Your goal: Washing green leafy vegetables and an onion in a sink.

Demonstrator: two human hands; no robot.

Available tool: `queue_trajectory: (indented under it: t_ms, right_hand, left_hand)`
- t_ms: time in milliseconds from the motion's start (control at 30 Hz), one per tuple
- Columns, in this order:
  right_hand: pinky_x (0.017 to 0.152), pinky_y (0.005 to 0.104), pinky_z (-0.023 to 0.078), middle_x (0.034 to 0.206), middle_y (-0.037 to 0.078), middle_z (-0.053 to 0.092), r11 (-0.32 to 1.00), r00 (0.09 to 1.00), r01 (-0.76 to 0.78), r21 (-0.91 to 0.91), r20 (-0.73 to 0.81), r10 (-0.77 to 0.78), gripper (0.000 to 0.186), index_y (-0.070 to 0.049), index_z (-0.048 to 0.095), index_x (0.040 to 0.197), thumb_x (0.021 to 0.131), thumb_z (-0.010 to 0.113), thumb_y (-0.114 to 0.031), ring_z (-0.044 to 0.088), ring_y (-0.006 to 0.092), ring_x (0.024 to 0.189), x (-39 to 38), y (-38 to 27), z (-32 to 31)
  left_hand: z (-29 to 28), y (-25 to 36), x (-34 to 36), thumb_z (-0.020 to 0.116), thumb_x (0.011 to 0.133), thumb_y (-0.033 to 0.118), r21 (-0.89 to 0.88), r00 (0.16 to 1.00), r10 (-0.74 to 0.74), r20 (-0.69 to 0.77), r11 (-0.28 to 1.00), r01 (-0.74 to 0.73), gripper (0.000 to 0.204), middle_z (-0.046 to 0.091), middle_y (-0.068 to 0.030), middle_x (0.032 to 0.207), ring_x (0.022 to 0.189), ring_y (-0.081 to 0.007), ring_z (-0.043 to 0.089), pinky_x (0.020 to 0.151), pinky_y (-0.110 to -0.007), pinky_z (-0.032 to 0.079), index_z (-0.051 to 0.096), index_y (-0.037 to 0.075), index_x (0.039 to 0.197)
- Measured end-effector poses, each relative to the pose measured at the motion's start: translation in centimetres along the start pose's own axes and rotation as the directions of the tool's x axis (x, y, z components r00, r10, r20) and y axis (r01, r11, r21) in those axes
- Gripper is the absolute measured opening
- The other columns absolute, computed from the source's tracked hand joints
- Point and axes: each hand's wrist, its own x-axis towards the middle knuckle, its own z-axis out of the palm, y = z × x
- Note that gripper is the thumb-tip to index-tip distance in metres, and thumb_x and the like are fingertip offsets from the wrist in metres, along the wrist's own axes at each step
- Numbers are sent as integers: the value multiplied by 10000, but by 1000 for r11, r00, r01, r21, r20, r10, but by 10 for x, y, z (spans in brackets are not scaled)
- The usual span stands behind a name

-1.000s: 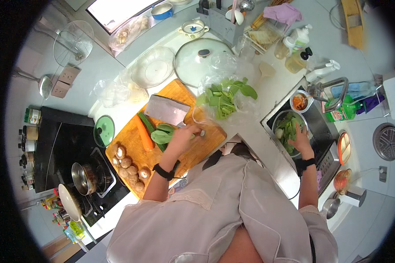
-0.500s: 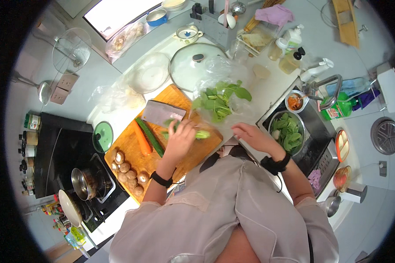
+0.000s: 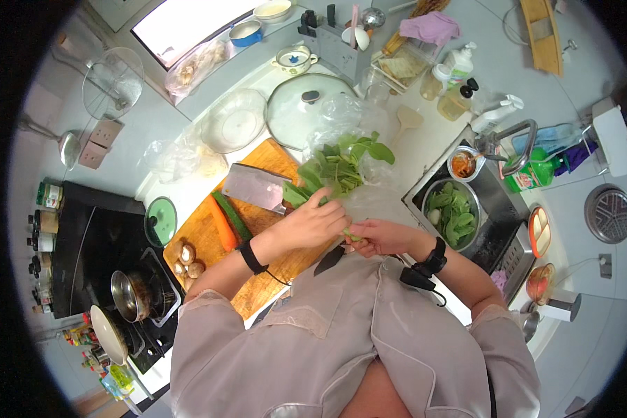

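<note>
Left hand (image 3: 319, 221) and right hand (image 3: 378, 237), fingers closed, grip a leafy green (image 3: 356, 235): pale stem, darker leaves (image 3: 295, 195) farther left.

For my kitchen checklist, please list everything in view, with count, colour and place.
leafy stem: 1, green, in centre
leafy greens: many, green, against plastic bag
cutting board: 1, brown, on counter
cleaver: 1, silver, on board
carrot: 1, orange, on board
cucumber: 1, green, on board
mushrooms: several, brown, on board
large lid: 1, clear, behind board
small lid: 1, green, left of board
dish: 1, clear, behind board
stove: 1, black, left
steel pot: 1, silver, on stove
frying pan: 1, cream, by stove
sink: 1, grey, right
bowl: 1, silver, in sink
loose leaves: many, green, in bowl
bottles: several, mixed, upper right
wristbands: 2, black, lower centre
left hand: 1, bare, on leafy stem
right hand: 1, bare, on leafy stem
</note>
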Motion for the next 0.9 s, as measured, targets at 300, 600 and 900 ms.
queue_trajectory:
  t_ms: [300, 600, 900]
  right_hand:
    - [569, 336, 410, 691, 97, 518, -266, 711, -24, -964, 170, -683, 201, -34, 477, 869, 830, 490, -230, 517, 266, 620, 1, -1, 11]
    - [766, 365, 400, 912, 104, 541, -477, 426, -426, -769, 295, -856, 366, -34, 476, 1050, 744, 598, -195, 521, 263, 858, 18, -52, -28]
    - [824, 360, 400, 1056, 137, 497, 448, 528, 382, -808, -207, -823, 434, -74, 434, 1134, 760, 605, -216, 490, 266, 979, 30, -54, -15]
  left_hand:
    - [31, -8, -12, 464, 840, 267, -697, 968, -189, 165, 672, 250, 205, 486, -37, 718, 741, -183, 465, 719, -315, 351, 488, 84, 752]
    - [18, -34, -5, 372, 912, 320, -574, 727, -563, 393, -768, -285, 208, 396, 29, 731, 747, -128, 403, 709, -272, 394, 436, 124, 888]
    - [10, -28, 16, 415, 893, 192, -331, 555, -570, 606, -815, -477, 161, 517, -54, 1113, 1017, -204, 489, 943, -394, 346, 451, 95, 1017]
